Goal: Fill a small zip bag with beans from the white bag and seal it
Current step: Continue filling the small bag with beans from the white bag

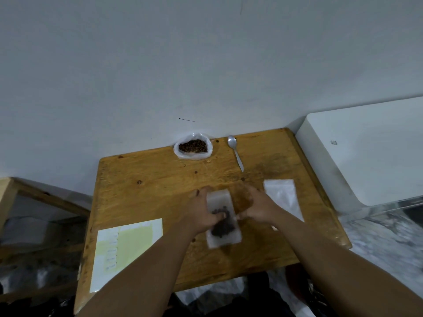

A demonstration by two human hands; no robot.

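Paper sheet (128, 250): flat and smooth, white with a pale yellow panel, on the near left of my table (148, 179), which is a varnished wooden board with dark knots and visible grain.
Small zip bag (223, 242): a frosted plastic rectangle lying flat at the table's middle, between my hands, its long side running away from me.
Beans in it (223, 227): a dark, lumpy heap in the nearer half.
Left hand (201, 212): I hold the bag's left edge, thumb curled over onto the plastic by the beans, fingers lying along the side.
Right hand (257, 207): my thumb tip meets the bag's right edge; blur hides whether I pinch it.
Spare zip bags (282, 197): clear, flat, oblong, just right of my right hand.
Spoon (234, 152): dull metal, bowl toward the wall.
White bag (193, 148): thin crinkled plastic, mouth rolled open on brown beans, at the far edge.
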